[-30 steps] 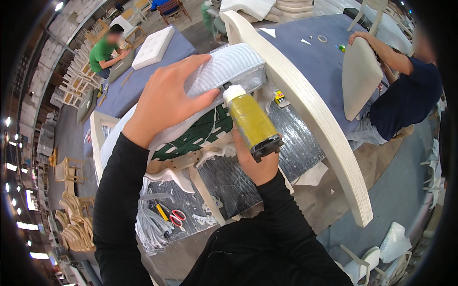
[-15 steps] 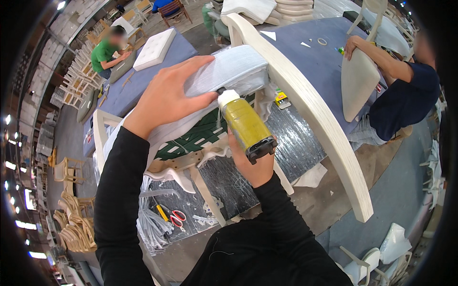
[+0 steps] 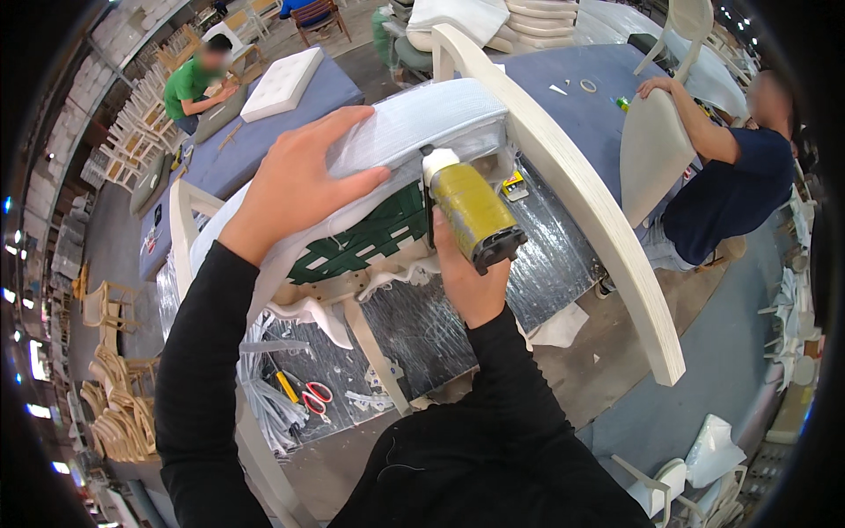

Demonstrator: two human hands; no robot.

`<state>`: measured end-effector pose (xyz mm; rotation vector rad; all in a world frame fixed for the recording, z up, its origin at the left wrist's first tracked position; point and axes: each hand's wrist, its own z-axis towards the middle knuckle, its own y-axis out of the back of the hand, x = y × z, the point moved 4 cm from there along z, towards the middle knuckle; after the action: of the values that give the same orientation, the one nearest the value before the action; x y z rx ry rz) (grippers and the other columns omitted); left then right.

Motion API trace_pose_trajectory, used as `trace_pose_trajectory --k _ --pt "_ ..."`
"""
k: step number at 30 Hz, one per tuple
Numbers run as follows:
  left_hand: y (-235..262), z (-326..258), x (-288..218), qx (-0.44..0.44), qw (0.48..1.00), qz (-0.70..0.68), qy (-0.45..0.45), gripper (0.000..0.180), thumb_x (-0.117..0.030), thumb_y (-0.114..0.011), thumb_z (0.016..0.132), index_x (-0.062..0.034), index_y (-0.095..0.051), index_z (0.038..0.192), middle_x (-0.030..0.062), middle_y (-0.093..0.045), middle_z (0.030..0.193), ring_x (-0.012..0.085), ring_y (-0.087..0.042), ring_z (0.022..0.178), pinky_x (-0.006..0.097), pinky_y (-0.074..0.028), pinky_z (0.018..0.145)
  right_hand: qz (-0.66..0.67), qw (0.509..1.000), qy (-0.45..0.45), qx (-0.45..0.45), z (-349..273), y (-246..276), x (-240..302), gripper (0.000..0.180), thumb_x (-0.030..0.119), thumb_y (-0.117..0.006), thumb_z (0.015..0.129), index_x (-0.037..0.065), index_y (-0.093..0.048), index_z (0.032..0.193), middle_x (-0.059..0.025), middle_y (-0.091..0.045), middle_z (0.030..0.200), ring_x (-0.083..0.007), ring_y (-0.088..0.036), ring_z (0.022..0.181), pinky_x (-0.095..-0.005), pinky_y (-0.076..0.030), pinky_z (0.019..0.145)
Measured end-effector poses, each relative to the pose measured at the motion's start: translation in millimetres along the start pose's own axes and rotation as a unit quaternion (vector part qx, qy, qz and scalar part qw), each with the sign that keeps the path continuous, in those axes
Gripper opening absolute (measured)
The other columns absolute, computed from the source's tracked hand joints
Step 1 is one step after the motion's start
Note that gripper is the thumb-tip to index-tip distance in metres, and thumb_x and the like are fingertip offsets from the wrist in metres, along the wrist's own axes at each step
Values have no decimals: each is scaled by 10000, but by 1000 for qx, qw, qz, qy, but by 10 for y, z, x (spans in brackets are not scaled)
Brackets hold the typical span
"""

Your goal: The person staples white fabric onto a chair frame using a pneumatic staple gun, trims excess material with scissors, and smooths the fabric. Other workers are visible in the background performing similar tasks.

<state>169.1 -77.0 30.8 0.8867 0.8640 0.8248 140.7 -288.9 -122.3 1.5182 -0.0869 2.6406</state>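
An armchair with a pale wooden frame [image 3: 581, 180] is tipped before me, its underside crossed by dark green webbing [image 3: 370, 233]. Light blue-white fabric [image 3: 431, 114] wraps the padded edge of the chair. My left hand [image 3: 304, 180] lies on that fabric with fingers and thumb spread. Wrapped round the handle of a staple gun with a yellow-green body [image 3: 471, 207] is my right hand [image 3: 475, 290]. The gun's nose is at the lower border of the padded edge, right of my left thumb; I cannot tell whether it touches.
Red-handled scissors [image 3: 315, 400], a yellow-handled tool [image 3: 287, 385] and grey strips [image 3: 268, 418] lie on the plastic-wrapped bench below. A small yellow box [image 3: 513, 185] sits behind the gun. At right a person [image 3: 731, 189] holds a beige panel [image 3: 656, 150]; another person [image 3: 185, 92] works at far left.
A wider gap has opened between my left thumb and the staple gun's nose. The gun has shifted slightly right and away from me. The person at right has tilted the panel a little.
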Motion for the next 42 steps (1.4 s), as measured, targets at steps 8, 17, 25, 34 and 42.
trace_pose_trajectory --k 8,17,25,34,42 --pt "-20 -37 68 -19 1000 17 5 719 -435 -847 888 -80 -670 1488 226 -750 1381 420 -724 1243 465 -539 1094 -40 999 -8 -13 -120 -108 28 311 363 -758 1034 143 -799 1249 -64 -816 1139 -250 -747 981 -418 -425 885" --pt "18 -34 107 14 1000 -3 22 784 -472 -836 874 -80 -646 1526 214 -716 1464 416 -686 1330 464 -515 1154 -56 998 -7 -6 -136 -155 87 302 343 -752 1035 117 -797 1230 -87 -816 1111 -291 -759 979 -436 -454 897" --pt "156 -128 203 65 997 -27 27 822 -440 -824 881 -82 -591 1584 224 -683 1515 405 -648 1400 450 -474 1201 -46 999 -23 -1 -197 -219 187 327 344 -759 1040 79 -788 1229 -118 -813 1165 -315 -769 1010 -444 -506 923" --pt "185 -159 260 80 996 -45 3 826 -427 -806 885 -81 -573 1599 222 -660 1548 388 -634 1425 439 -460 1216 12 998 -54 -13 -225 -236 164 359 301 -795 1014 2 -755 1208 -163 -801 1132 -342 -784 1018 -444 -555 949" --pt "132 -154 256 67 997 -45 0 835 -381 -819 884 -85 -558 1620 220 -659 1550 373 -627 1439 436 -445 1234 29 998 -62 -12 -232 -150 110 368 284 -812 1001 8 -751 1237 -162 -803 1165 -314 -779 1049 -416 -544 973"
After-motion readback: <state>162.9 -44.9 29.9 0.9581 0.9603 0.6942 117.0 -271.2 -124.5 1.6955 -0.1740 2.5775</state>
